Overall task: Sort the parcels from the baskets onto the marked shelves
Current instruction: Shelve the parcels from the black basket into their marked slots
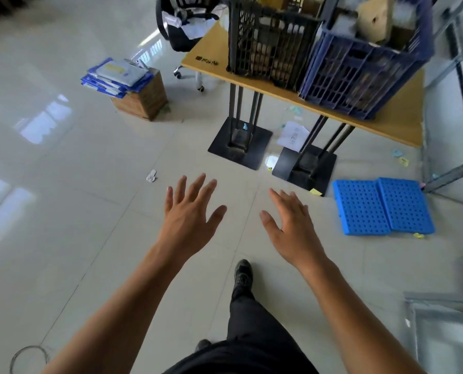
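Office storeroom: black lattice plastic basket (271,49) and blue lattice plastic basket (359,76) holding brown cardboard parcels (373,20) on a tan wooden table (397,125), grey metal shelving frame (451,174) beside it, black swivel office chair (182,33) behind.

The wooden table (397,122) ahead of me carries two crates. The black basket (271,47) stands toward its left end and the blue basket (359,68) sits just beside it on the right, close to the near edge, leaving the near right corner bare. The table rests on two black base plates (241,147) on the pale tiled floor (90,211). On the tiles lie a sheet of paper (292,136) between the plates, blue perforated panels (381,206) below the table's right end, a cardboard box (146,101) well off its left end, and a small white scrap (151,176) nearer me.
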Demonstrator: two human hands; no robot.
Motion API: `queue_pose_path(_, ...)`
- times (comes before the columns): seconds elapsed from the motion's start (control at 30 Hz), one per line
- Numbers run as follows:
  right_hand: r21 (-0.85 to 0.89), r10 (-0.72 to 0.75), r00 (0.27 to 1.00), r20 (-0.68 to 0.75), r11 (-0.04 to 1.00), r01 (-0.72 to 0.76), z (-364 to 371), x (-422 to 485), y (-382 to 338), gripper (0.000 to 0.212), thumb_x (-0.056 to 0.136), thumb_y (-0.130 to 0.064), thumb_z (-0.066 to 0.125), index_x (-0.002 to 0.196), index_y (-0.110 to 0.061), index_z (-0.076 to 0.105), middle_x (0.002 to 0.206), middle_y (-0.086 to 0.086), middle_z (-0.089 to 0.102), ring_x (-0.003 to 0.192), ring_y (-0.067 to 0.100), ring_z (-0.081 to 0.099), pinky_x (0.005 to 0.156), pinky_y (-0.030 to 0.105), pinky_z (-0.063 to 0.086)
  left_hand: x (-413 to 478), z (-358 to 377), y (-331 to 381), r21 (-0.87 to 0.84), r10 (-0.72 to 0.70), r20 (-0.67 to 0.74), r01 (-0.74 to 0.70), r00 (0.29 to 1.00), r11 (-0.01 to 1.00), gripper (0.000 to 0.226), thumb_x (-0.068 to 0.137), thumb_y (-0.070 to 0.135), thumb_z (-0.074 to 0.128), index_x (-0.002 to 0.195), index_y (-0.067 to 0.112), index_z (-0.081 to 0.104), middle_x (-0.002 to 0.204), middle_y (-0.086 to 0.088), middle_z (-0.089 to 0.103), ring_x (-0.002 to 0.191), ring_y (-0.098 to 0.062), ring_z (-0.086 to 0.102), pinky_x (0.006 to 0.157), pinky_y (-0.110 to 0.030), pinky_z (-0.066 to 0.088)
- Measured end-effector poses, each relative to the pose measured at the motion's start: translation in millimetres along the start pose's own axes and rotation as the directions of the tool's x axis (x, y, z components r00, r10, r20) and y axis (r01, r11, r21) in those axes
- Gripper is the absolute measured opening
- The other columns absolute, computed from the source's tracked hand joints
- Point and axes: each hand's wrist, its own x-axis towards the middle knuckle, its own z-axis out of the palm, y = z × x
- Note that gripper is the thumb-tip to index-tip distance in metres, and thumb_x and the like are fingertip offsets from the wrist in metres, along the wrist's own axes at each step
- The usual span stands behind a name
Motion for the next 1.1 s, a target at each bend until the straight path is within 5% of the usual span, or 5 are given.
queue_pose_path(0.4, -0.002, -0.059, 0.998, -0.03, 0.998, 0.059, -73.7, 214.8, -8.3, 0.069, 0.103, -0.061, 0.03, 0.164, -0.029, 0.027, 0.171, 0.002, 0.024, 0.161, 0.021, 0.003, 0.131, 0.051, 0.004, 208.3, -58.2, 2.6, -0.006, -0.02, -0.087, 0.019, 0.996, 1.0, 0.075, 0.093, 0.071, 0.019, 0.159, 0.036, 0.029, 0.17, 0.007, 0.017, 0.159, -0.027, 0.0, 0.127, -0.051, 0.0)
queue_pose_path(0.77, -0.047, 0.007, 0.979, -0.204, 0.999, -0.017, -104.4, 391.4, -71.9, 0.06, 0.106, -0.045, 0.047, 0.16, -0.02, 0.037, 0.166, 0.009, 0.034, 0.159, 0.026, 0.017, 0.127, 0.054, 0.021, 407.1, -107.2, -47.4, -0.071, 0.143, -0.121, -0.152, 0.982, 0.986, 0.066, 0.101, 0.067, 0.023, 0.16, 0.038, 0.022, 0.171, 0.009, 0.01, 0.158, -0.025, -0.008, 0.126, -0.047, -0.01)
queue_pose_path(1.1, -0.055, 0.113, 0.942, -0.317, 0.989, -0.137, -137.0, 486.6, -89.6, 0.074, 0.098, -0.069, 0.026, 0.163, -0.033, 0.024, 0.172, 0.0, 0.022, 0.16, 0.016, 0.005, 0.129, 0.053, 0.018, 541.5, -146.9, -40.8, -0.078, 0.349, -0.095, -0.357, 0.932, 0.931, 0.069, 0.101, 0.069, 0.023, 0.161, 0.035, 0.022, 0.171, 0.007, 0.01, 0.158, -0.023, -0.007, 0.125, -0.043, -0.007)
